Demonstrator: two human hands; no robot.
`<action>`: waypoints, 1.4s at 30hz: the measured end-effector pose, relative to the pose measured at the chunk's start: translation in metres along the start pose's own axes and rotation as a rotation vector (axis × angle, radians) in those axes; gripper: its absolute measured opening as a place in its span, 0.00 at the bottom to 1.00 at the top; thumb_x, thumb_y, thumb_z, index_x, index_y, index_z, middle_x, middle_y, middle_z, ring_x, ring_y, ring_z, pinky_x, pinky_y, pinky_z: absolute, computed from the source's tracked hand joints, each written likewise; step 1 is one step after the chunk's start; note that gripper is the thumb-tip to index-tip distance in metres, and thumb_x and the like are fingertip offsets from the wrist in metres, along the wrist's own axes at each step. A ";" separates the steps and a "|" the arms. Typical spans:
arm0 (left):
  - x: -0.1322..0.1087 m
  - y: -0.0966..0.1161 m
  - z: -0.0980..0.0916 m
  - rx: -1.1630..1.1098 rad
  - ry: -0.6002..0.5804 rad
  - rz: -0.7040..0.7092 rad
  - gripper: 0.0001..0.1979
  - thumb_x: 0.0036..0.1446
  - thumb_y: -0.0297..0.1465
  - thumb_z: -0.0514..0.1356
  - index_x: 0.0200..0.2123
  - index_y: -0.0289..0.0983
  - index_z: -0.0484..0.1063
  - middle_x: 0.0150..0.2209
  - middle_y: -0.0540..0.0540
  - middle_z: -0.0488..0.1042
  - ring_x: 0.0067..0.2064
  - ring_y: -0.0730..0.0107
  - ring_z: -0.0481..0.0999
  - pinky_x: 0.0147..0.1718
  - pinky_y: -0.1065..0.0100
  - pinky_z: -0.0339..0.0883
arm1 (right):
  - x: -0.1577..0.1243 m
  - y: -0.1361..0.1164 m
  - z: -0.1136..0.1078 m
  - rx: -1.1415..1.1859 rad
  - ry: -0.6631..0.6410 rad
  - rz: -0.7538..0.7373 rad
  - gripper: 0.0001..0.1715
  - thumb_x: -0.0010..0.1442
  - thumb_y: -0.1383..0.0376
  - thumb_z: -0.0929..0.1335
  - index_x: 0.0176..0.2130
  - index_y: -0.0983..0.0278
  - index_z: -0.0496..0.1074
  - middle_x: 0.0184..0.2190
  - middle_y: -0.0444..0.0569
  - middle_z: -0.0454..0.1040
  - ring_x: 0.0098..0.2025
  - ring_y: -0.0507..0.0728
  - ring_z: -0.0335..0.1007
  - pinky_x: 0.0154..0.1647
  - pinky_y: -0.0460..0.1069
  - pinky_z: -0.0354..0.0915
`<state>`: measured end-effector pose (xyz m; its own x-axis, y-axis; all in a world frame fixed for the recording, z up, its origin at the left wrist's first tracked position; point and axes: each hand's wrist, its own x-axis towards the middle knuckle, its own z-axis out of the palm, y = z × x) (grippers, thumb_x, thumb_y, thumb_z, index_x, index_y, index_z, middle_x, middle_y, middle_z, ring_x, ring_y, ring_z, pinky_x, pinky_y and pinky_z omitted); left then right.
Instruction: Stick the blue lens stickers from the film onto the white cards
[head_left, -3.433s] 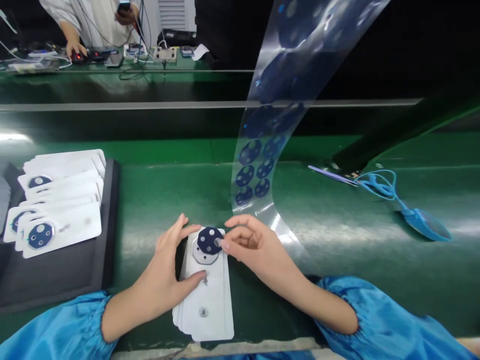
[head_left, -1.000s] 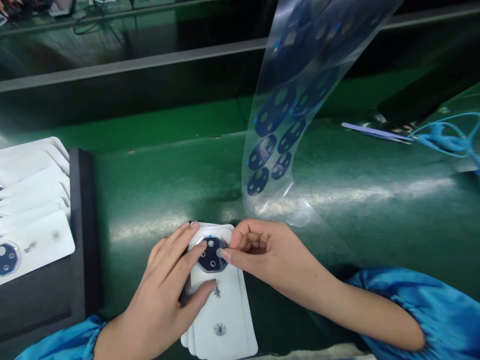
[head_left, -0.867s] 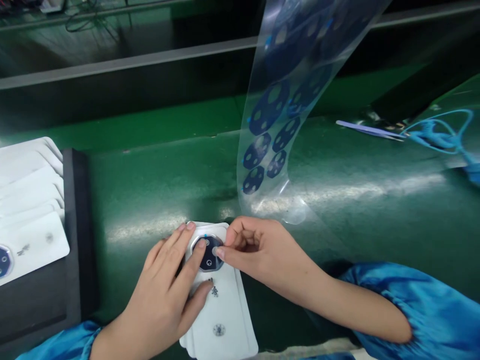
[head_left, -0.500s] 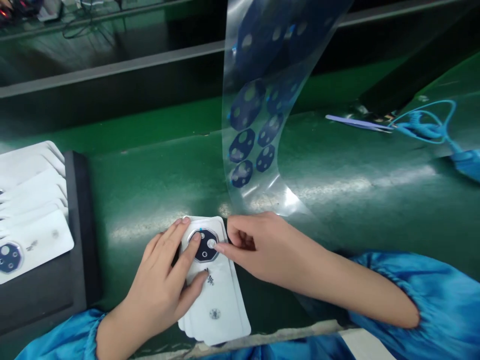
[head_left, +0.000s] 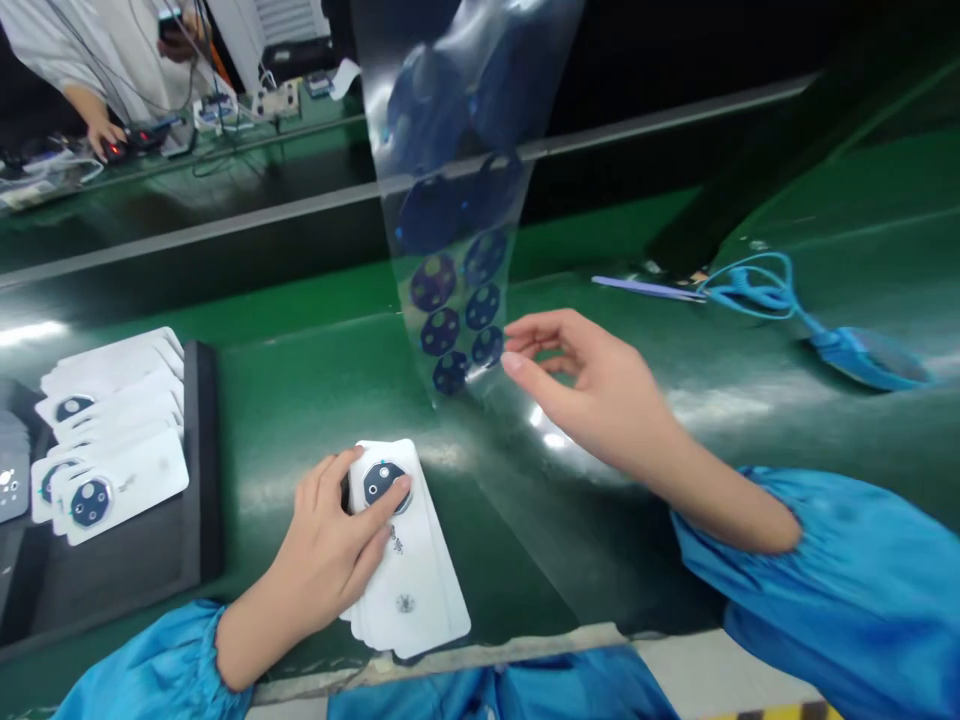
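Two bare hands are at work. L hand (head_left: 319,545) is open, fingers bent, resting on the stack (head_left: 429,585) of white panels; one fingertip is on the dark cover (head_left: 377,484) at the stack's far end. R hand (head_left: 600,385) is half-open, thumb & fingers slightly apart, tips by the clear strip (head_left: 462,316) w/ dark discs (head_left: 450,374); can't tell if touching. Blk tray (head_left: 202,450) sits left of L hand, well apart: fanned white panels (head_left: 146,475) inside, at least 3 showing dark covers. Grey pcs (head_left: 13,450) lie farther left, cut off; can't tell if same tray. Tweezers (head_left: 645,289) & blue cord (head_left: 757,290) lie past R hand, to its right.
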<state>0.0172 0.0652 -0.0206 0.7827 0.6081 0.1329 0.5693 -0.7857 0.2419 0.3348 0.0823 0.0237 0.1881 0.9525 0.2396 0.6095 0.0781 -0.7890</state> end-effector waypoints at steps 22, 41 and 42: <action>0.089 0.083 -0.037 -1.496 0.365 -0.607 0.40 0.54 0.34 0.72 0.65 0.42 0.56 0.50 0.42 0.79 0.51 0.60 0.80 0.51 0.59 0.73 | -0.032 0.006 -0.008 0.507 -0.256 -0.099 0.18 0.63 0.62 0.72 0.53 0.59 0.76 0.39 0.47 0.83 0.42 0.59 0.80 0.48 0.55 0.74; 0.113 0.084 -0.035 -1.531 0.394 -0.568 0.16 0.51 0.37 0.73 0.40 0.35 0.78 0.38 0.47 0.80 0.40 0.68 0.78 0.43 0.69 0.71 | -0.018 -0.014 -0.040 -0.161 -0.038 -0.908 0.07 0.71 0.67 0.67 0.47 0.63 0.76 0.41 0.51 0.79 0.41 0.57 0.74 0.55 0.61 0.64; 0.113 0.084 -0.035 -1.513 0.437 -0.573 0.18 0.50 0.36 0.74 0.43 0.36 0.77 0.38 0.48 0.80 0.40 0.68 0.79 0.44 0.69 0.71 | -0.019 -0.014 -0.040 -0.192 -0.050 -0.912 0.08 0.71 0.68 0.67 0.46 0.63 0.76 0.40 0.51 0.79 0.40 0.56 0.74 0.56 0.61 0.64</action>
<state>0.1452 0.0720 0.0483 0.3013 0.9462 -0.1180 -0.2048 0.1850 0.9612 0.3535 0.0513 0.0529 -0.4565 0.5585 0.6926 0.6229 0.7565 -0.1994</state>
